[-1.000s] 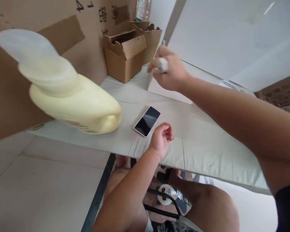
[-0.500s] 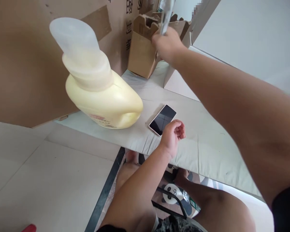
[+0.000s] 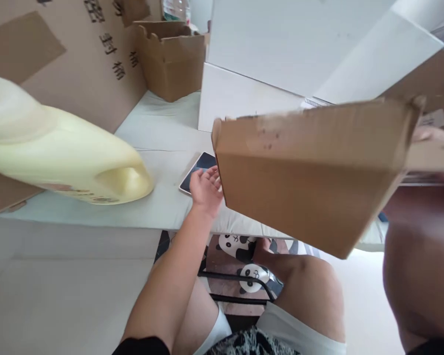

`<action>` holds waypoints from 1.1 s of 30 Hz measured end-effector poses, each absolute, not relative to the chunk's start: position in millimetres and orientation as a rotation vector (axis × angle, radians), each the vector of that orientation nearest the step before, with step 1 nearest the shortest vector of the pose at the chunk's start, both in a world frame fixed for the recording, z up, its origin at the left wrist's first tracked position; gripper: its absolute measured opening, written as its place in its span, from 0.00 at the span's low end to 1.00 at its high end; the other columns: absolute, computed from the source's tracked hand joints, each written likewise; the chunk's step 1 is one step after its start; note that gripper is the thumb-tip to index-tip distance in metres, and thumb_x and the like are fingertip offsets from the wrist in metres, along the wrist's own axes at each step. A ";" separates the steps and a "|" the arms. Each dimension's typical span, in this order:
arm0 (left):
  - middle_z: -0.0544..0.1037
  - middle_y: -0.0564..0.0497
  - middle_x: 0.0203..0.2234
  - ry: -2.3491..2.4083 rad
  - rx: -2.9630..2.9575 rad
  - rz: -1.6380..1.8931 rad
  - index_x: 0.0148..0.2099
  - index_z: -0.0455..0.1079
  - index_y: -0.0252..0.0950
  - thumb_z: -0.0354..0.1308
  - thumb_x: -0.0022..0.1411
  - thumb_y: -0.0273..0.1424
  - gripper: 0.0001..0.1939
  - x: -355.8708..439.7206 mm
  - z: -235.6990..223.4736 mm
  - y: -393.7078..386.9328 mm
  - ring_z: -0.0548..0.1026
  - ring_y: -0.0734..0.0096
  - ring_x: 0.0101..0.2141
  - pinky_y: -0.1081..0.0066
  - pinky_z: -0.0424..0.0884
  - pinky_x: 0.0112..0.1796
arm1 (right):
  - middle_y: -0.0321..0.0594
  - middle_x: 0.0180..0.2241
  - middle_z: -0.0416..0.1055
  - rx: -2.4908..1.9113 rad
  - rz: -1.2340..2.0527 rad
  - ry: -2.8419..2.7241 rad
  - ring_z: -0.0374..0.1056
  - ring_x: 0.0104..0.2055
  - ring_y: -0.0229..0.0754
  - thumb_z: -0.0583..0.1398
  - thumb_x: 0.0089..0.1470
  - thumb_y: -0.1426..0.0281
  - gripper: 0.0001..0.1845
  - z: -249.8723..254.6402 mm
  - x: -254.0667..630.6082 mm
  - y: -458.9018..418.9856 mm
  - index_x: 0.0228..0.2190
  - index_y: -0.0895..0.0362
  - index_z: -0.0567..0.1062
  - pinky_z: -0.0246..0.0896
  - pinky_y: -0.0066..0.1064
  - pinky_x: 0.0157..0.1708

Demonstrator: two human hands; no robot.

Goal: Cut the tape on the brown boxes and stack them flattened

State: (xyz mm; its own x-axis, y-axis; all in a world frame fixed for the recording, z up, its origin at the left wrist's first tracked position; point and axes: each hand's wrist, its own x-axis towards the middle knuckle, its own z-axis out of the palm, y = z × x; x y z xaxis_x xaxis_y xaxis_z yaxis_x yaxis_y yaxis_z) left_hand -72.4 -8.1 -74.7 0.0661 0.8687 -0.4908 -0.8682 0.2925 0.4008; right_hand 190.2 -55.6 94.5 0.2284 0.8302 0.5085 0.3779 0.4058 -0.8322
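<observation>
A brown cardboard box [image 3: 303, 172] with uneven upper edges is tilted in front of me, above the padded surface. At its right end is my right hand [image 3: 431, 134], blurred and partly hidden, its fingers closed on the cardboard. My left hand [image 3: 206, 191] is at the box's left end, fingers apart and slightly curled, the tips at or just behind its edge. I cannot tell whether they touch it. A phone [image 3: 192, 177] with a dark screen and white rim lies beneath my left fingers, partly covered by the hand and box.
To the left stands a large yellow jug [image 3: 96, 158]. Behind are a big carton with printed characters [image 3: 85, 64], a small open cardboard box [image 3: 173, 64] and white boxes [image 3: 259, 44]. My legs and a panda-patterned mat [image 3: 253, 278] are below the pale padded surface [image 3: 163, 167].
The view has turned right. My right hand, earlier raised near the small box with a thin pale object, is now at the right holding a cardboard box. My left hand's fingers have spread more.
</observation>
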 end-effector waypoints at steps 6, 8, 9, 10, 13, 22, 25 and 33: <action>0.80 0.47 0.52 0.867 0.575 1.267 0.48 0.78 0.41 0.57 0.62 0.45 0.18 -44.7 -83.3 5.2 0.77 0.59 0.51 0.70 0.70 0.43 | 0.45 0.29 0.77 -1.136 0.292 -1.395 0.75 0.35 0.55 0.63 0.41 0.65 0.10 36.4 222.7 -97.9 0.14 0.41 0.81 0.63 0.59 0.67; 0.78 0.47 0.56 0.873 0.774 1.287 0.52 0.77 0.44 0.61 0.60 0.46 0.21 -32.7 -86.3 9.2 0.76 0.58 0.53 0.69 0.70 0.46 | 0.43 0.33 0.79 -1.131 0.310 -1.432 0.76 0.35 0.53 0.62 0.44 0.66 0.11 28.4 237.5 -106.9 0.19 0.40 0.83 0.67 0.58 0.65; 0.76 0.47 0.58 0.874 0.889 1.293 0.54 0.76 0.44 0.61 0.60 0.47 0.23 -26.9 -87.2 11.4 0.75 0.56 0.55 0.67 0.71 0.47 | 0.42 0.35 0.80 -1.114 0.315 -1.519 0.77 0.36 0.52 0.62 0.46 0.68 0.12 27.4 247.6 -111.3 0.21 0.41 0.84 0.69 0.57 0.64; 0.75 0.47 0.59 0.872 1.010 1.291 0.54 0.76 0.44 0.60 0.60 0.48 0.23 -21.3 -87.3 13.9 0.74 0.55 0.56 0.65 0.72 0.48 | 0.41 0.37 0.81 -1.091 0.307 -1.634 0.78 0.37 0.50 0.61 0.48 0.70 0.13 28.0 258.7 -115.6 0.23 0.42 0.84 0.71 0.56 0.64; 0.76 0.44 0.51 0.852 1.323 1.317 0.42 0.76 0.41 0.56 0.61 0.50 0.20 -5.0 -81.8 21.8 0.72 0.53 0.55 0.58 0.73 0.54 | 0.38 0.44 0.81 -1.030 0.229 -1.994 0.79 0.44 0.44 0.59 0.52 0.79 0.15 35.1 288.7 -128.8 0.30 0.49 0.83 0.72 0.46 0.66; 0.62 0.50 0.24 0.476 1.390 1.803 0.21 0.56 0.40 0.55 0.69 0.40 0.24 25.1 -56.7 15.9 0.73 0.61 0.39 0.53 0.79 0.53 | 0.40 0.45 0.79 -1.268 0.077 -2.286 0.78 0.48 0.36 0.55 0.56 0.83 0.13 42.5 289.3 -157.5 0.31 0.54 0.72 0.60 0.32 0.72; 0.70 0.49 0.28 0.447 1.464 1.874 0.20 0.58 0.38 0.56 0.69 0.43 0.26 17.1 -55.7 13.1 0.80 0.60 0.40 0.55 0.81 0.49 | 0.42 0.52 0.78 -1.349 0.051 -2.411 0.79 0.51 0.41 0.53 0.57 0.82 0.14 34.6 282.9 -156.7 0.35 0.53 0.73 0.72 0.38 0.63; 0.77 0.53 0.30 0.624 1.594 1.779 0.29 0.68 0.39 0.57 0.71 0.40 0.17 0.4 -65.6 14.6 0.83 0.67 0.35 0.64 0.81 0.39 | 0.46 0.64 0.70 -1.571 0.055 -2.441 0.78 0.54 0.51 0.54 0.54 0.78 0.21 5.9 262.6 -120.9 0.48 0.52 0.73 0.77 0.45 0.49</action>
State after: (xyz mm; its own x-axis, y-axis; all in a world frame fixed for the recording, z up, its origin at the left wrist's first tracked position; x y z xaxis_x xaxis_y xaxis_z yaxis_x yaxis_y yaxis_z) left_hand 0.4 14.6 -65.6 -0.0395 0.7397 0.6718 -0.1585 -0.6684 0.7267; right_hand 262.6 -120.9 5.9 -0.3942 0.9016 0.1783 0.8926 0.4218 -0.1591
